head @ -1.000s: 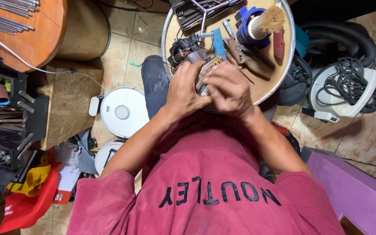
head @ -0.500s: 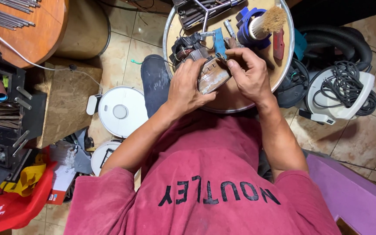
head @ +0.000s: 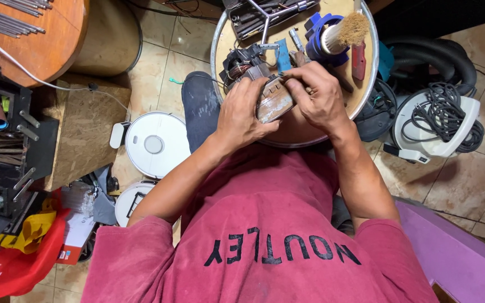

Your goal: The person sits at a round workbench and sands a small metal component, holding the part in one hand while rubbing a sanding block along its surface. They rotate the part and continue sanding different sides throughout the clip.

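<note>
Left hand (head: 241, 115) grip closed around motor part (head: 274, 102), right hand (head: 316, 95) pinching its top edge, over round table (head: 366, 84)

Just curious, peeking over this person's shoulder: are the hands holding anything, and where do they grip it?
Yes. The left hand cradles a small rusty motor part from its side; the right hand pinches its top edge.

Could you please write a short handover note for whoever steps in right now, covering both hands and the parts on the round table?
Left hand: grips the rusty motor part from the side.
Right hand: fingertips on the part's top edge.
The part is held above the round table, near a wound motor piece, a brush and a red-handled tool.
Done: part lifted into both hands.
Left: it is not yet set down; whether anything has come off it cannot be told.
</note>
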